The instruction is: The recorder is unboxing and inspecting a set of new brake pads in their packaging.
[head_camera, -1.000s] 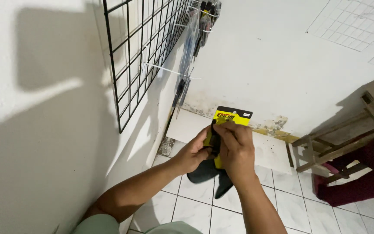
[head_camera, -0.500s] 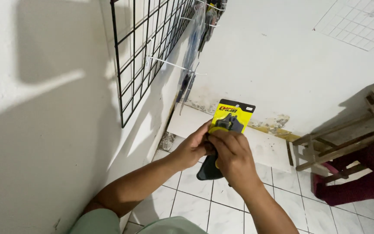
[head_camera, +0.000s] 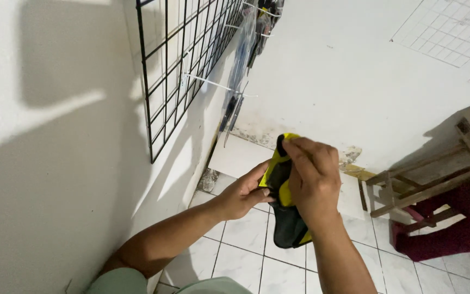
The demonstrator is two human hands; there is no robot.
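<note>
Item held: one yellow-and-black carded package point(head_camera: 285, 204), flat, with a yellow backing card at top and a dark, rounded lower part. It hangs in the air between both hands, above the tiled floor point(head_camera: 240, 245), in front of the white wall point(head_camera: 354, 71). Contents cannot be told.

Left hand point(head_camera: 243, 193): fingers closed on the package's left edge, thumb on the front.

Right hand point(head_camera: 314, 177): fingers wrapped over the package's upper right part, gripping the card at its top; the hand covers much of the yellow face.

Display fixture: one black wire grid panel point(head_camera: 186, 65), mounted on the left wall, upper left of the view. White peg hooks point(head_camera: 213, 84) project from it; at least two show.

Hung stock: clear-wrapped packages point(head_camera: 235, 106) with dark contents hang from the hooks along the panel's far side, in a row running upward; exact count cannot be told.

Other: one white wire grid point(head_camera: 452, 30) on the far wall, upper right. One wooden stool frame point(head_camera: 414, 185) at right, tipped, beside a dark red cloth point(head_camera: 452, 228) on the floor. One pale flat board point(head_camera: 240, 158) leans at the wall's foot.
</note>
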